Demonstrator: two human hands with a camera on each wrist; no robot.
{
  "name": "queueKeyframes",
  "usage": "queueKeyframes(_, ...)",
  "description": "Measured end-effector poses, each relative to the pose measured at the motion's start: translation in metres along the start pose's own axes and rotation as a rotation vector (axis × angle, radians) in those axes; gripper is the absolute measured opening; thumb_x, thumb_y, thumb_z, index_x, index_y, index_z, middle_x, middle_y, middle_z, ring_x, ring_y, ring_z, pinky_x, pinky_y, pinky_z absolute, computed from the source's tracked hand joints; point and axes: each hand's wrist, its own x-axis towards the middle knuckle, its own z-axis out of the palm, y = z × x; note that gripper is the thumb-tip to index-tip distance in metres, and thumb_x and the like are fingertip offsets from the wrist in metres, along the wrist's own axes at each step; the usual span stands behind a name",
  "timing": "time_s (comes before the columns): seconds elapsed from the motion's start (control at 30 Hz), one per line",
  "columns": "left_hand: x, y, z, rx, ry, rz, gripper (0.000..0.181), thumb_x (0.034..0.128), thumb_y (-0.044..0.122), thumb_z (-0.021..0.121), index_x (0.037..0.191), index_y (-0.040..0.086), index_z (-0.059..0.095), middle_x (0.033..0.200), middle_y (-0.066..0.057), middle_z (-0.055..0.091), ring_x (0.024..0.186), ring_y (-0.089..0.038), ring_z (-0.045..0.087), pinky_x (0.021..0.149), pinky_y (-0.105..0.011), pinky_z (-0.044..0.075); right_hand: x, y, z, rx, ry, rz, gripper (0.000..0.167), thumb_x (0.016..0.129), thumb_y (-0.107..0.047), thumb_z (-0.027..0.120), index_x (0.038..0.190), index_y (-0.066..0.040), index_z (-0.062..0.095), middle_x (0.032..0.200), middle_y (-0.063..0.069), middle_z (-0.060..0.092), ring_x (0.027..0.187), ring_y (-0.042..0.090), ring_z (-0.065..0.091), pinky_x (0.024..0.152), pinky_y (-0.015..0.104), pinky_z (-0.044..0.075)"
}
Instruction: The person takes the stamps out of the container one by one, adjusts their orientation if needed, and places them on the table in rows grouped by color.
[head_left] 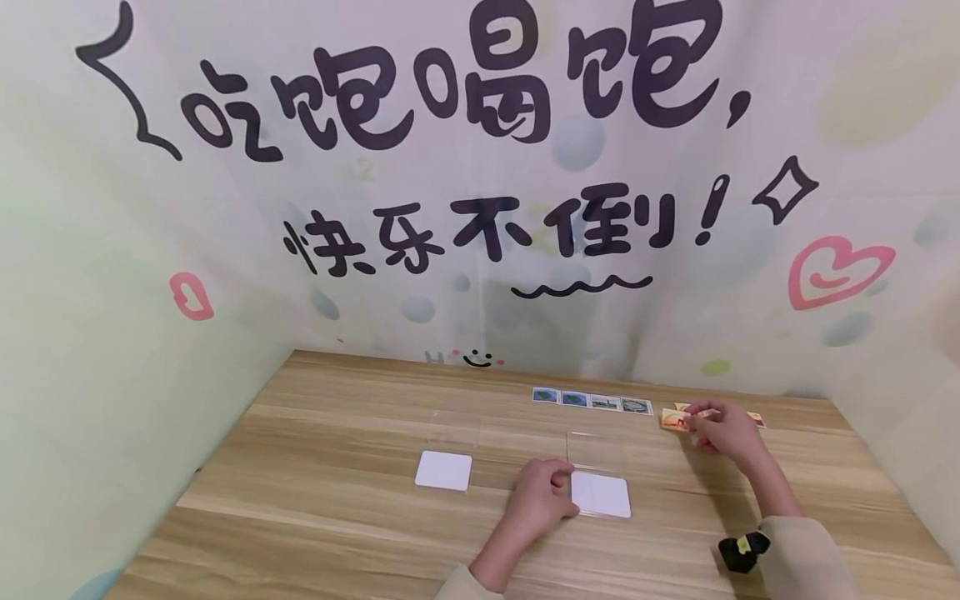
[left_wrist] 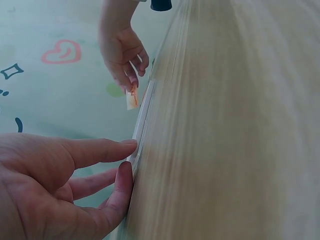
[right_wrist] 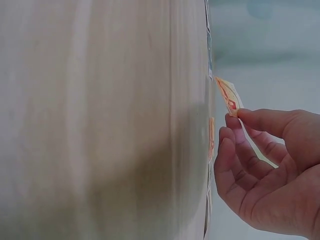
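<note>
My left hand (head_left: pixel 535 502) holds the left edge of a clear flat case with a white card (head_left: pixel 602 495) on it, index finger and thumb at that edge. Its clear flap (head_left: pixel 596 450) lies opened toward the back. Over the back right of the table, my right hand (head_left: pixel 723 432) pinches an orange-and-white stamp (head_left: pixel 673 420) between thumb and fingertips. The right wrist view shows this stamp (right_wrist: pixel 229 96) tilted above the table, with a pale strip running behind the fingers. Under the right hand lie other orange stamps (right_wrist: pixel 211 137), partly hidden.
Several blue and green picture stamps (head_left: pixel 576 399) form a row near the back wall. A second white card (head_left: pixel 444 471) lies to the left, with a faint clear flap behind it. A black wrist device (head_left: pixel 741 552) sits by the right sleeve. Printed cloth (head_left: pixel 465 317) stands behind the table.
</note>
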Motion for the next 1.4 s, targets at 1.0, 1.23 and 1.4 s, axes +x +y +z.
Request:
queueKeyframes(1.0, -0.002, 0.001, -0.002, -0.008, -0.006, 0.003, 0.045, 0.0723, -0.014, 0.082, 0.116, -0.01, 0.072, 0.089, -0.003, 0.05, 0.078, -0.011, 0.048, 0.066, -0.021, 0.045, 0.019, 0.005, 0.001, -0.046, -0.009, 0.007, 0.023, 0.104, -0.006, 0.06, 0.115, 0.014, 0.061, 0.078, 0.006, 0.068, 0.063, 0.016, 0.06, 0.055, 0.029, 0.05)
queueKeyframes(1.23, -0.002, 0.002, -0.001, -0.003, -0.005, 0.001, 0.044, 0.0724, -0.014, 0.083, 0.115, -0.009, 0.072, 0.089, -0.002, 0.05, 0.078, -0.009, 0.047, 0.067, -0.021, 0.044, 0.022, 0.002, 0.0, -0.045, -0.012, 0.0, 0.022, 0.103, -0.004, 0.059, 0.115, 0.015, 0.059, 0.081, 0.01, 0.068, 0.064, 0.017, 0.059, 0.055, 0.029, 0.05)
queueKeyframes(1.4, -0.001, 0.002, -0.001, -0.002, -0.005, -0.003, 0.044, 0.0723, -0.015, 0.083, 0.115, -0.01, 0.072, 0.088, -0.002, 0.049, 0.078, -0.009, 0.046, 0.066, -0.021, 0.044, 0.025, 0.001, -0.001, -0.059, -0.022, 0.007, 0.023, 0.104, -0.004, 0.058, 0.117, 0.015, 0.058, 0.084, 0.014, 0.068, 0.064, 0.018, 0.059, 0.056, 0.03, 0.051)
